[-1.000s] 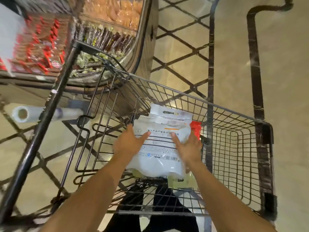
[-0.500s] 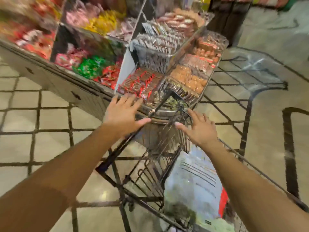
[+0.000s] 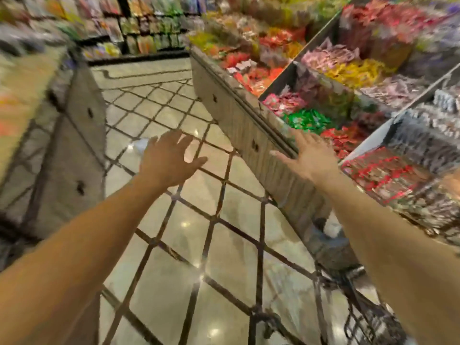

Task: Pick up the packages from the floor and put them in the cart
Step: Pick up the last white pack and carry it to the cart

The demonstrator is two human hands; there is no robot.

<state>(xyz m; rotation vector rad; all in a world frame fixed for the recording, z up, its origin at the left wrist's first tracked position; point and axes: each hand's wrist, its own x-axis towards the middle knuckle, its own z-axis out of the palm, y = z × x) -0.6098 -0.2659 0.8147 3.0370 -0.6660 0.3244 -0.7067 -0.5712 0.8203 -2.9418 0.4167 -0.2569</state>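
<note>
My left hand point(image 3: 168, 159) is raised over the tiled aisle floor, fingers spread, holding nothing. My right hand point(image 3: 307, 155) is also open and empty, level with the edge of the candy display on the right. Only a corner of the black wire cart point(image 3: 353, 305) shows at the lower right, partly behind my right forearm. A small pale object point(image 3: 140, 145) lies on the floor just beyond my left hand; it is blurred and I cannot tell what it is. The white package put in the cart is out of view.
A long candy display counter point(image 3: 251, 130) with divided bins of wrapped sweets runs along the right. Another display stand point(image 3: 74, 135) flanks the aisle on the left. Stocked shelves point(image 3: 139, 26) close off the far end. The glossy tiled floor point(image 3: 199, 232) lies between.
Both hands let go of the white package in the cart and lifted away open. My view swung up and left from the cart to the aisle, so the cart slid to the lower right.
</note>
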